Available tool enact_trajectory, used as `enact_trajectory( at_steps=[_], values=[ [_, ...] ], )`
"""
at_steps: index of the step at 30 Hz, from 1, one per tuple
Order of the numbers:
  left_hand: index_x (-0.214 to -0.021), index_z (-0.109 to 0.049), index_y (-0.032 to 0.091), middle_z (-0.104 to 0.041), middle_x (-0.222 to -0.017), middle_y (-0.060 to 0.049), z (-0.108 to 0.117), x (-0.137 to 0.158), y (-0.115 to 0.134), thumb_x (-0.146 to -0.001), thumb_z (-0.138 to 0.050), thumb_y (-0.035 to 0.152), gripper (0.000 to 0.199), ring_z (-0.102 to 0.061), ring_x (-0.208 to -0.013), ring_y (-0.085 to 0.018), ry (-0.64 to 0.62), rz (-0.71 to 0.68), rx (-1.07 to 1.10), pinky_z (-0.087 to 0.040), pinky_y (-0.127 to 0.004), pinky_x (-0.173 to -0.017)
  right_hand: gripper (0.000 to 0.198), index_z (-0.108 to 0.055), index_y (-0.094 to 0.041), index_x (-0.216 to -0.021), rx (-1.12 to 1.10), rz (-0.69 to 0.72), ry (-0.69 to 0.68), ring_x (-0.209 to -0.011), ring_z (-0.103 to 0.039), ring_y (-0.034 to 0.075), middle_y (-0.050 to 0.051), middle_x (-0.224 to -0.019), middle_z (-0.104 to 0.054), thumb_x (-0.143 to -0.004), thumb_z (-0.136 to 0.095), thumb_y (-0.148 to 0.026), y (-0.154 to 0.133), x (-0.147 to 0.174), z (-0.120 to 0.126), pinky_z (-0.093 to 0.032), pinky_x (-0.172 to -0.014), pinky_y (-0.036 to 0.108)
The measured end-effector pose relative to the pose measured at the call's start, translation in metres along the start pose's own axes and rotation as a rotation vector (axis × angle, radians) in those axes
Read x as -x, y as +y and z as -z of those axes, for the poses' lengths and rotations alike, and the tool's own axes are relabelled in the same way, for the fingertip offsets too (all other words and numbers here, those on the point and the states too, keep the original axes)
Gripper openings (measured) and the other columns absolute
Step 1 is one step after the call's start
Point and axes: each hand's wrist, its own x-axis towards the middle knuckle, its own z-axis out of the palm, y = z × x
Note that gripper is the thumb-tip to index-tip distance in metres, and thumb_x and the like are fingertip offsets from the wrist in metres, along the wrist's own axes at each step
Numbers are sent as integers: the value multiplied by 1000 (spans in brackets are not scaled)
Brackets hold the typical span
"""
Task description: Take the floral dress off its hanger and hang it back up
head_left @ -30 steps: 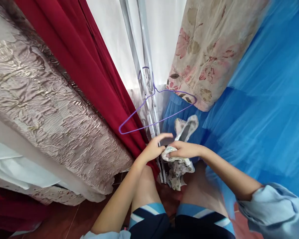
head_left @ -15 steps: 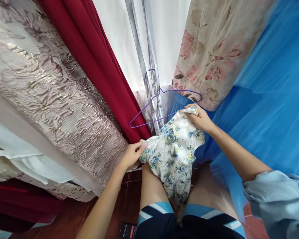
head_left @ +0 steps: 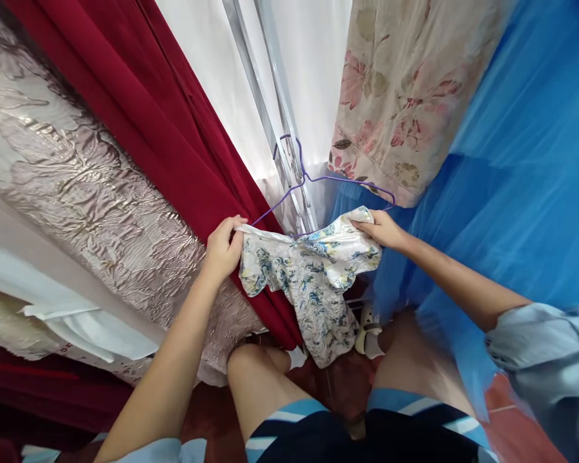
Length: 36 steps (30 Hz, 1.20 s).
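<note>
A small white dress with blue and yellow flowers [head_left: 313,283] is stretched between my hands in front of a purple wire hanger [head_left: 335,178]. My left hand [head_left: 225,247] is closed on the dress's left shoulder edge. At the other shoulder, my right hand [head_left: 379,228] pinches the cloth between thumb and fingers. Most of the hanger's lower bar is hidden behind the neckline; its arms show above the dress. The hanger's hook loops beside a pair of grey metal bars [head_left: 270,96].
Long garments hang all around: dark red cloth [head_left: 174,128] and a shiny pink embossed fabric [head_left: 91,173] on the left, a beige floral dress [head_left: 390,103] and blue tulle [head_left: 525,167] on the right. My bare knees and a light shoe [head_left: 367,331] are below, over reddish floor tiles.
My left hand has moved up and left, spreading the dress wider and level. The dress has risen to the hanger, now covering much of its lower bar. My right hand still holds its corner.
</note>
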Motion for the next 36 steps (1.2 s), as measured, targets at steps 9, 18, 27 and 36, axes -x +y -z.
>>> enact_trajectory(
  at_steps=[9, 18, 27, 36],
  values=[
    [-78, -57, 19, -65, -100, -10, -34, 8, -31, -85, -41, 21, 17, -61, -101, -24, -54, 69, -36, -46, -36, -96, 26, -71, -16, -96, 88, 92, -70, -88, -62, 25, 6, -95, -71, -87, -58, -37, -15, 12, 10, -47, -82, 33],
    [-76, -56, 19, -63, -106, -9, -34, -24, -18, -83, -42, 17, 16, -59, -108, -23, 161, 62, 90, -43, -35, -100, 23, -72, -16, -93, 146, 78, -137, -80, -62, 22, 2, -87, -71, -86, -54, -29, -32, 24, 1, -42, -73, 27],
    [-83, -46, 21, -60, -111, -8, -61, -43, -13, -78, -52, 19, 8, -58, -111, -21, 184, 149, 366, -45, -34, -100, 22, -53, -18, -67, 203, 140, -131, -66, -52, 15, 0, -70, -55, -87, -52, -28, -50, 49, -6, -35, -64, 26],
    [-74, -57, 17, -59, -66, -2, -40, -16, -27, -79, -50, 33, 19, -55, -64, -17, 30, 451, 374, -44, -26, -61, 25, -50, -19, -66, 196, 93, -116, -63, -49, 15, -1, -67, -55, -87, -54, -32, -55, 50, -1, -32, -62, 26]
  ],
)
